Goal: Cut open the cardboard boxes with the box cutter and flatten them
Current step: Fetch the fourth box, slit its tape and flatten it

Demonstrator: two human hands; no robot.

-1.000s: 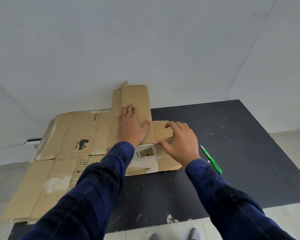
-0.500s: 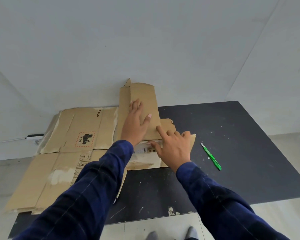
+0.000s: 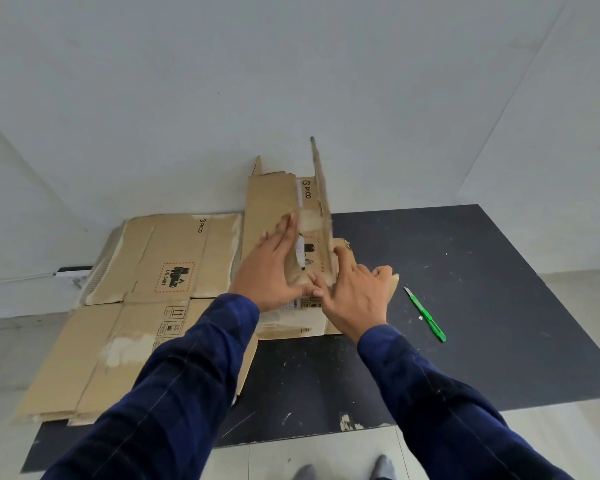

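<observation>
Raises cardboard panel [image 3: 321, 202], flat a second ago, upright at far left of tabletop [image 3: 482, 306], with left hand [image 3: 271, 271] flat and right hand [image 3: 354, 299] splayed at the fold, neither grip closed. Leaves box cutter [image 3: 425, 315] idle at right. Suggests flattening underway.

Long navy sleeves [image 3: 174, 386] with faint thin check lines, bare hands [image 3: 267, 271], grey shoe tips [image 3: 384, 466]

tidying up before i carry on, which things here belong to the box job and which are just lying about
Job: half-folded box, flattened cardboard, green box cutter.
Lying about: power strip, white cable by the wall.
</observation>
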